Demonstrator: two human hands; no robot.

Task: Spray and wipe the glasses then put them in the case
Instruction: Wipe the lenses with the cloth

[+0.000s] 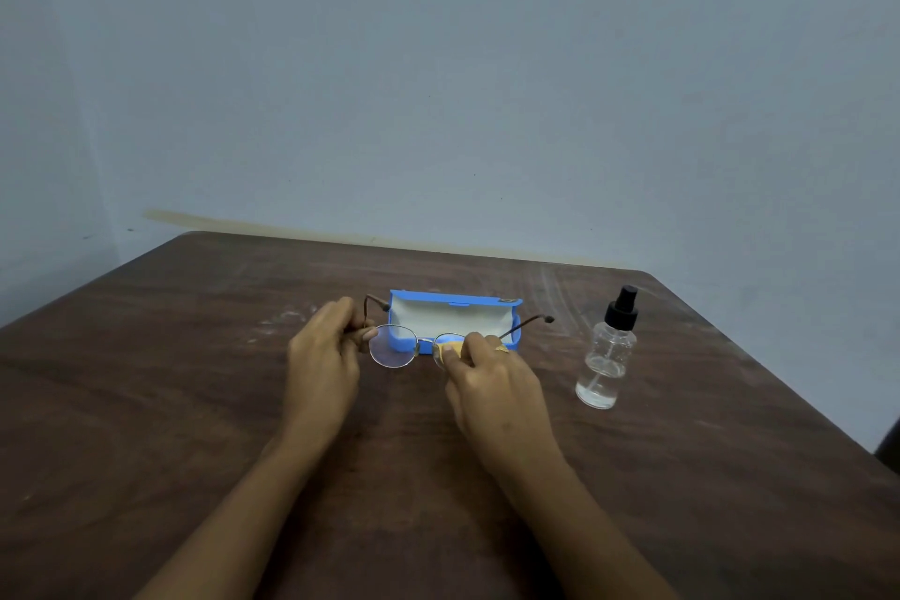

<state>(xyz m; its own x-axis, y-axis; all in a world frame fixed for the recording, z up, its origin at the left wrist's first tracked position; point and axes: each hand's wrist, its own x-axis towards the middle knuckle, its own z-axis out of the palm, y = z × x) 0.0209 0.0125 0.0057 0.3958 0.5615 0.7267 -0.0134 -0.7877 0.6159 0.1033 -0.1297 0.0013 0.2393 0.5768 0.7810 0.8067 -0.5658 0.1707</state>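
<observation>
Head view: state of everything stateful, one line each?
glasses: temples unfolded, held between both hands in front of the case.
case: open, lid upright; inside partly hidden by the glasses.
cloth: pinched against the lens on the person's right.
spray bottle: upright, nozzle on, partly filled with clear liquid, untouched.
left hand: grips the frame's left end.
right hand: pinches the cloth on the lens.

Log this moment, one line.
wiping; left hand holds glasses; right hand pinches cloth on lens; case open; bottle upright

Glasses before the case — bottle to the right.
</observation>
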